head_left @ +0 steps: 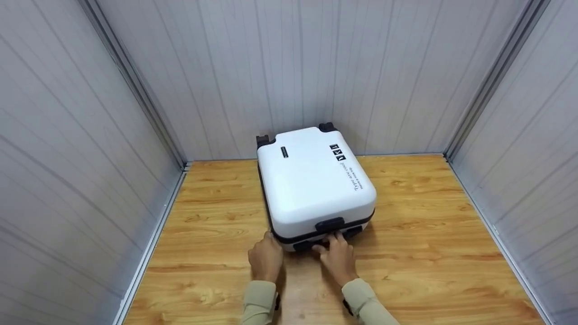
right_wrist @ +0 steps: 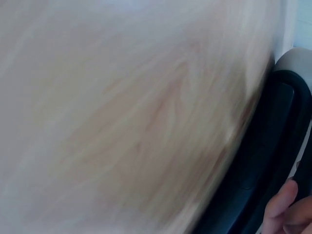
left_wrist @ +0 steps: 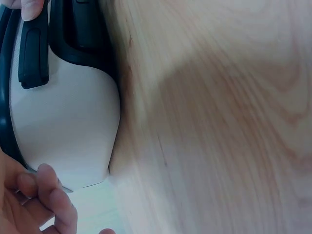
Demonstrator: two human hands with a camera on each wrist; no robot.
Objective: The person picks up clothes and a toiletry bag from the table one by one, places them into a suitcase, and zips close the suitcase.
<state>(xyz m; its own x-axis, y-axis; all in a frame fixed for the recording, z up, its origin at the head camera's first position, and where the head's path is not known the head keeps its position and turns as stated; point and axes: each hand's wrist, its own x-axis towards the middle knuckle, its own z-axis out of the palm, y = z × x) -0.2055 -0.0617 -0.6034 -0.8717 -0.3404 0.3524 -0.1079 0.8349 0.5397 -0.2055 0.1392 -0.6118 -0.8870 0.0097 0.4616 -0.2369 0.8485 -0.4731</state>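
Note:
A white hard-shell suitcase (head_left: 311, 176) lies flat, its wheels toward the back wall and its handle side facing me. My left hand (head_left: 265, 257) has its fingers curled at the near left corner, by the dark zipper seam (left_wrist: 5, 107); what lies between the fingertips is hidden. At the middle of the near side, my right hand (head_left: 337, 259) holds the black carry handle (left_wrist: 34, 53), just below the black lock piece (head_left: 329, 224). In the right wrist view, bent fingers (right_wrist: 282, 209) show beside the black pull-handle recess (right_wrist: 263, 146).
The suitcase rests on a wood-patterned floor (head_left: 429, 253). Panelled walls stand behind (head_left: 298, 67), on the left (head_left: 76, 180) and on the right (head_left: 528, 158). Two black wheels (head_left: 264, 141) are close to the back wall.

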